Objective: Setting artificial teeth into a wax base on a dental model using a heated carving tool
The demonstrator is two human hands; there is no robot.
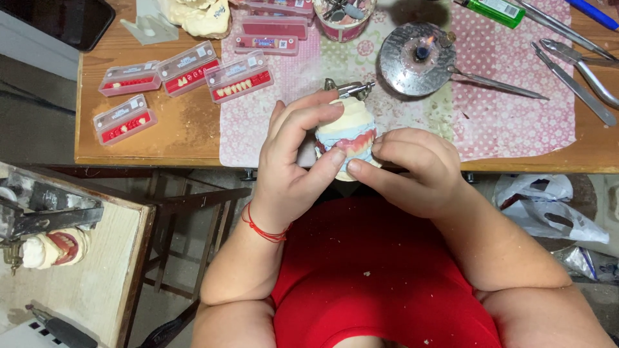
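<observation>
Both hands hold one object above the near edge of the wooden table (187, 129), over the red-clothed lap. The left hand (290, 164), with a red string at its wrist, is closed around the left side of the dental model (346, 132): the thumb presses the lower front, the index finger curls over the pale plaster top. The right hand (412, 169) is closed against the model's right side, thumb tip meeting the pink wax band and teeth at the front. The model stands roughly upright between the hands, with a metal hinge part showing behind its top.

Beyond the model lies a pink dotted cloth (509, 109). On it, just behind the hands, stands a round metal burner (412, 59) with a small flame. Pliers (580, 71) lie at the cloth's right edge. To the left, on bare wood, lie several clear trays of artificial teeth (187, 80). At the far edge stands a cup of tools (343, 18).
</observation>
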